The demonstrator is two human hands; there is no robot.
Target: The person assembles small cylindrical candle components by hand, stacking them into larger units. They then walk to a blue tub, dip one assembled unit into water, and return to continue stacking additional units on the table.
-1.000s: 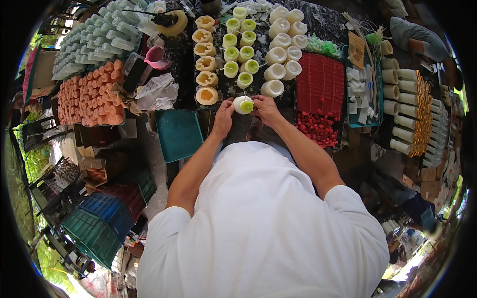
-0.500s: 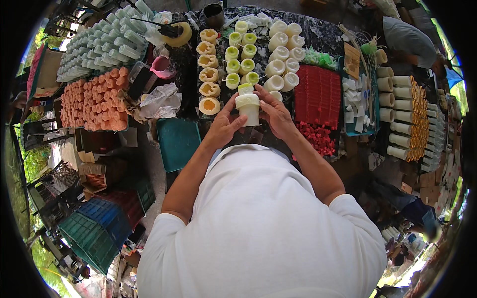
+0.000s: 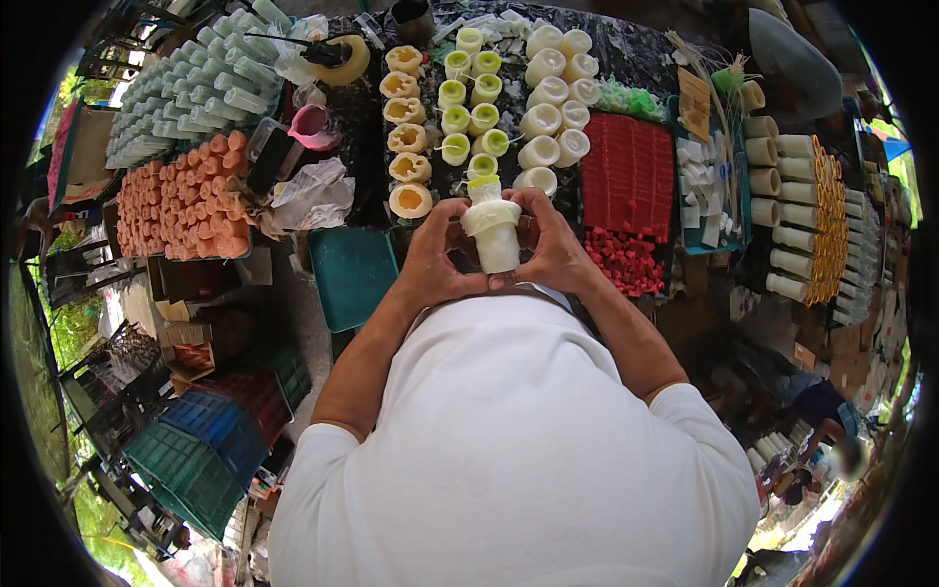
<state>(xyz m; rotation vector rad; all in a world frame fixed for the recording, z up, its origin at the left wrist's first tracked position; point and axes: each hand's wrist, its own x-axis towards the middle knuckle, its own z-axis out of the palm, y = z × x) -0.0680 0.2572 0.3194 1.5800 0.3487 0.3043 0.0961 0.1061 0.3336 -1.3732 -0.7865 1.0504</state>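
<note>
A person in a white shirt (image 3: 518, 430) cups a white, collared piece (image 3: 497, 245) between two bare hands, left of a ridged red slab (image 3: 628, 171) and nearer the body than most of it. The left hand (image 3: 435, 259) grasps the piece from one side, the right hand (image 3: 553, 252) from the other — fingers curled around it, thumbs drawn in low by its plain lower end. The piece stands nearly upright, its wide collar above the hands' middle and a greenish tip at the top.

Immediately left of the slab, cream cups (image 3: 541, 122) line up in two columns; farther left come green-lined cups (image 3: 454, 121), then a single column of notched, peach-toned cups (image 3: 407, 138) with orange insides. Below the slab, on the wearer's side, lies a heap of small red pieces (image 3: 626, 264); along its far edge sit green shreds (image 3: 634, 100). Just to its right, a teal-edged tray holds white chips (image 3: 699, 176), and beyond them stand white cylinders (image 3: 794, 238) beside orange rings (image 3: 827, 225).

Well to the slab's left are a pink cup (image 3: 309, 125), a roll of tape (image 3: 349, 61) and a teal tray (image 3: 352, 284) — with salmon-coloured pieces (image 3: 181, 201) and pale, translucent tubes (image 3: 196, 98) farther out.
</note>
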